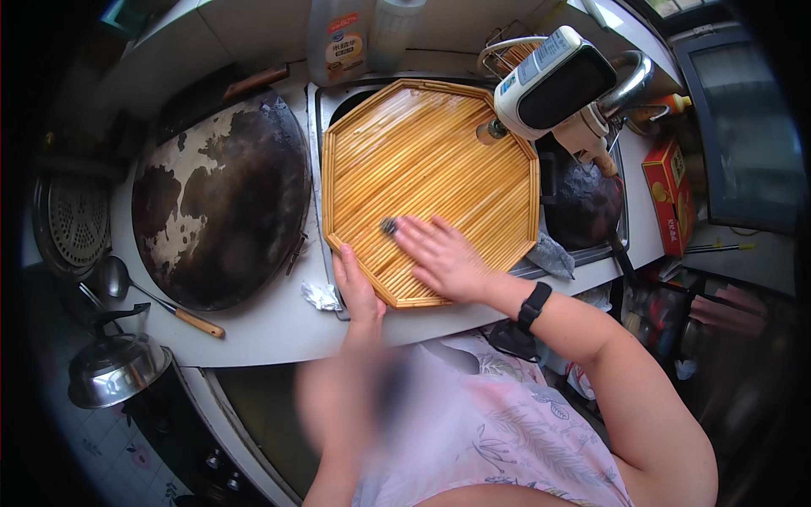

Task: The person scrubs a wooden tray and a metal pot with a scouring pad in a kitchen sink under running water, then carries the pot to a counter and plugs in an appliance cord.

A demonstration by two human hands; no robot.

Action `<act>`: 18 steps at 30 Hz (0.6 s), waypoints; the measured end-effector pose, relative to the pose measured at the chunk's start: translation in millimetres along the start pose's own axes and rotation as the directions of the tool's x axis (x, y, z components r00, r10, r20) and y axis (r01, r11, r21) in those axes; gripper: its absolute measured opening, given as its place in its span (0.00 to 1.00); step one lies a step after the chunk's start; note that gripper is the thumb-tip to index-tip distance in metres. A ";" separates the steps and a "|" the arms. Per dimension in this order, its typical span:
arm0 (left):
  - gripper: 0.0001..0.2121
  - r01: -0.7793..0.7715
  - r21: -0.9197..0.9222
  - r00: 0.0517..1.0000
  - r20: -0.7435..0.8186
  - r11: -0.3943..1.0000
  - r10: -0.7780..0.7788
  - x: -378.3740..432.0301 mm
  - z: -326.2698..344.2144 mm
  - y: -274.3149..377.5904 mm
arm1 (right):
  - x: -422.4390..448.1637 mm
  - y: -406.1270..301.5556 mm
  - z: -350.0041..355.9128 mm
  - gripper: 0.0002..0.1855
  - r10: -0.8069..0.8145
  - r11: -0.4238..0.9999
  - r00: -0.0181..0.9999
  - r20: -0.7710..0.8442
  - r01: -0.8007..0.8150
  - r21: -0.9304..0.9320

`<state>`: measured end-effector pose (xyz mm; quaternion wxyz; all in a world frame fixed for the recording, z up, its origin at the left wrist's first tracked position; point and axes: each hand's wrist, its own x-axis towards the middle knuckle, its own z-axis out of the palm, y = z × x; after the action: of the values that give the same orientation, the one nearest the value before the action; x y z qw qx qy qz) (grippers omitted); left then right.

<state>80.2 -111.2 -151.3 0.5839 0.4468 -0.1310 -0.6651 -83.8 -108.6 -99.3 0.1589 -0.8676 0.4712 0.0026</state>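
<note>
An octagonal bamboo tray (437,177) lies over the sink (313,120), hiding most of the basin. Its slatted surface looks wet and shiny in places. My left hand (359,288) grips the tray's rim at the lower left, thumb on top. My right hand (447,261) lies flat on the slats near the lower middle. Under its fingertips is a small dark scrubber (389,226), perhaps steel wool, pressed to the tray; the fingers partly cover it. The faucet's spout (491,132) hangs over the tray's upper right; I cannot make out running water.
A white faucet unit (538,89) overhangs the tray. Rightward are a dark wok (583,203), a grey cloth (550,255) and a red box (668,196). Leftward lie a large round dark-stained board (247,196), a ladle (158,301) and crumpled white paper (322,296); a kettle (117,371) stands lower left.
</note>
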 end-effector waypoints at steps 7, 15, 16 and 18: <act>0.20 -0.013 0.046 0.998 -0.054 0.999 0.015 3.4 11.4 -7.4 | 23.9 36.0 6.0 0.32 0.338 0.928 0.926 -0.167 -0.358 -0.108; 0.21 -0.005 0.023 0.998 -0.061 1.000 0.006 -5.5 10.2 -6.4 | -17.5 50.4 0.1 0.32 0.334 0.931 0.939 -0.085 -0.342 -0.125; 0.21 -0.009 0.037 0.998 -0.057 0.999 0.011 -6.1 14.0 -9.1 | -7.6 58.1 -5.3 0.33 0.399 0.908 0.909 -0.119 -0.410 -0.085; 0.22 0.003 0.042 0.997 -0.074 0.999 0.000 -4.2 20.1 -9.4 | 14.0 51.7 -2.6 0.33 0.452 0.886 0.875 -0.174 -0.462 -0.023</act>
<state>58.6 -111.7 -144.6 0.5782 0.4832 -0.1228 -0.6458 -118.7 -146.9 -113.1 0.0866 -0.7335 0.6739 -0.0161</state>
